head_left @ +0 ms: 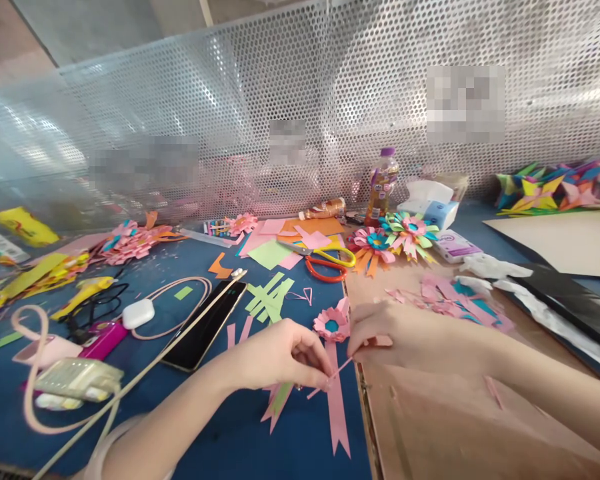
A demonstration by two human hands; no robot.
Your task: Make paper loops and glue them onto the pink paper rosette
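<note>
A thin pink paper strip (341,368) stretches between my two hands. My left hand (293,353) pinches it near its lower end, fingertips and thumb pressed together. At its upper end my right hand (393,333) is closed on it, with the fingertips partly hidden. Just above and between the hands lies a pink paper flower (324,322) with a blue centre. A long pink paper tail (338,420) with a notched end runs below the flower, under the strip. More pink and green paper tails (277,407) show beneath my left hand.
Scissors (325,257) rest on coloured paper sheets (270,253) ahead. Finished paper flowers (413,233) and a drink bottle (381,187) stand behind. A phone (205,327), a cable (145,373) and a yellow glue gun (83,293) lie left. Cardboard (430,413) covers the right side.
</note>
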